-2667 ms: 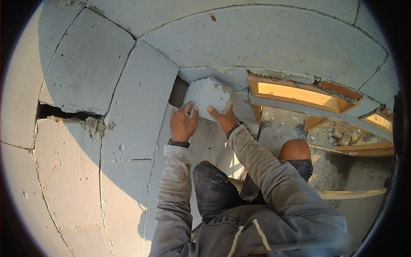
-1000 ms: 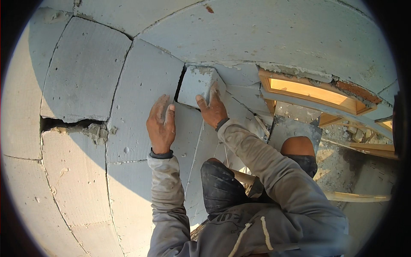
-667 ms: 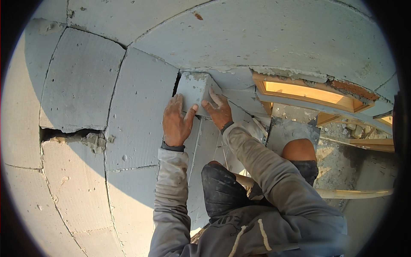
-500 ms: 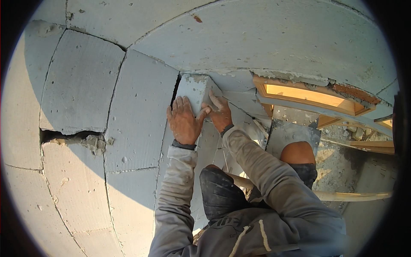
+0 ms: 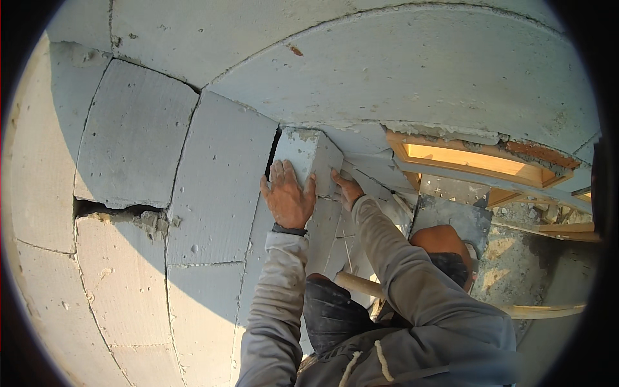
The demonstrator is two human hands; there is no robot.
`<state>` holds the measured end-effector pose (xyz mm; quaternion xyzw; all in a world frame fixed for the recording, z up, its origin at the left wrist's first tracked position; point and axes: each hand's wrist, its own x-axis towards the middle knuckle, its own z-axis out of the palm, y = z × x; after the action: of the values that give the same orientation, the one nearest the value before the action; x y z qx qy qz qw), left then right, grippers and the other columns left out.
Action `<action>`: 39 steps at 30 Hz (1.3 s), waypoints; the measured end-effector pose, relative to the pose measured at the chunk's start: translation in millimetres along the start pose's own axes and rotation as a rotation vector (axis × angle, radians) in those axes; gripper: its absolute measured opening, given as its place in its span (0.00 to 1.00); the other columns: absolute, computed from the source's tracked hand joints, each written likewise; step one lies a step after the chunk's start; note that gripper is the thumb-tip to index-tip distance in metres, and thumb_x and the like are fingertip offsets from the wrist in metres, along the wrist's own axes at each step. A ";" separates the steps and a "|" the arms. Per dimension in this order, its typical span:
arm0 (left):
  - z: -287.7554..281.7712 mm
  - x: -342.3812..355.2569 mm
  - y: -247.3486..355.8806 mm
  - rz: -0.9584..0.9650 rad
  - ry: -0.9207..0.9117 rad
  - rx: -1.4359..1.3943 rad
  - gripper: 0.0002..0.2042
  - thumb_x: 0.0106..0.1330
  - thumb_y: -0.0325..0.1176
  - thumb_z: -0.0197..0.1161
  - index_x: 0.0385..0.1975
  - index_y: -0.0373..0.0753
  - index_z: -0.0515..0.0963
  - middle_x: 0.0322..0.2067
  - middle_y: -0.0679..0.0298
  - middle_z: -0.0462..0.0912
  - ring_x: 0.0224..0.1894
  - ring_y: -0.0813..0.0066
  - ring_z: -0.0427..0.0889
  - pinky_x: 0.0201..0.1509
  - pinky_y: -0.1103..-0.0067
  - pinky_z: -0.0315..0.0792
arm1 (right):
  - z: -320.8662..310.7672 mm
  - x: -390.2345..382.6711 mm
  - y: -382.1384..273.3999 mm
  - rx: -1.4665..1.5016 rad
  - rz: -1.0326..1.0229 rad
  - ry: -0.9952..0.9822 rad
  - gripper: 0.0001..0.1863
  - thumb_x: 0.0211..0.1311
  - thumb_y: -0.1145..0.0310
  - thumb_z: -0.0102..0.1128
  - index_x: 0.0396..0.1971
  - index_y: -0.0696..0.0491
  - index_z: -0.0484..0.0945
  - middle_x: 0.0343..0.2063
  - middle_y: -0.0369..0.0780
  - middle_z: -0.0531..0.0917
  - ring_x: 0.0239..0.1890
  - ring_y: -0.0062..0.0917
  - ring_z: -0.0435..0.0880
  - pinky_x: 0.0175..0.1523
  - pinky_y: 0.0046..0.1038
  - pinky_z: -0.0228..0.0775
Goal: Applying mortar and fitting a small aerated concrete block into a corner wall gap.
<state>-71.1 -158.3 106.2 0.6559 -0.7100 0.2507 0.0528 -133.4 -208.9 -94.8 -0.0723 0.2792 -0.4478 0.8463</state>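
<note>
A small grey concrete block sits in the corner of the block wall, a dark narrow gap along its left side. My left hand lies flat on the block's near face, fingers stretched upward and thumb at its right edge. Beside the block's right side is my right hand, thumb raised and apart from the fingers; some of its fingers are hard to make out. Whether it touches the block I cannot tell. Grey dusty sleeves cover both forearms.
Large pale blocks form the wall on the left, with a mortar-edged hole between them. A wooden frame is set at the right. Below are a wooden pole, a dark board and rubble.
My right hand has slid down and right, off the block's upper right side and away from my left hand. My left hand stays on the block. The view has shifted slightly.
</note>
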 end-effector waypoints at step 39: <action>7.5 -1.1 34.8 -0.400 0.225 -0.561 0.25 0.51 0.19 0.58 0.53 0.29 0.72 0.58 0.47 0.71 0.65 0.53 0.65 0.70 0.65 0.58 | 6.9 4.2 14.9 -0.041 0.028 -0.510 0.34 0.74 0.44 0.27 0.70 0.52 0.49 0.66 0.42 0.61 0.67 0.33 0.61 0.71 0.34 0.51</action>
<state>-102.5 -160.0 89.3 0.7101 -0.5986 0.1015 0.3567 -117.1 -204.3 -96.3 -0.1963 0.0666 -0.3974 0.8939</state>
